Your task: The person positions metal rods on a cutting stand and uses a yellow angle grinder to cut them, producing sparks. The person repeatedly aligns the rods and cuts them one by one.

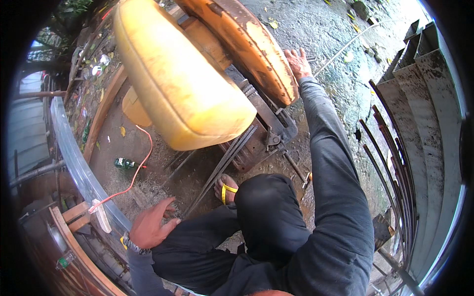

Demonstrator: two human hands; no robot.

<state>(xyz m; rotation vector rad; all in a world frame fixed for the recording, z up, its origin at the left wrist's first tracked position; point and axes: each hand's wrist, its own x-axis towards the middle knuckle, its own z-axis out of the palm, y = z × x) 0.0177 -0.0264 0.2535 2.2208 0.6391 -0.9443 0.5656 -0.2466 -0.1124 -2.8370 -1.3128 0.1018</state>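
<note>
My right hand (297,61) reaches far forward, fingers spread, and lies against the upper rim of a rusty orange blade guard (252,47) on a cutting machine. A large yellow rounded cover (173,79) sits to the left of the guard. A bundle of thin steel rods (232,153) runs from the machine's rusty clamp (269,135) down toward me. My left hand (150,224), a watch on its wrist, hovers with curved fingers beside the rods' near ends; nothing shows between its fingers. My foot in a yellow sandal (226,188) stands next to the rods.
Grey steel channels (434,118) and dark bent rods (395,167) lean at the right. A curved grey sheet (74,158), wooden pieces (74,214), a green bottle (123,163) and an orange cable (145,160) lie at the left. The ground (331,29) ahead is wet concrete.
</note>
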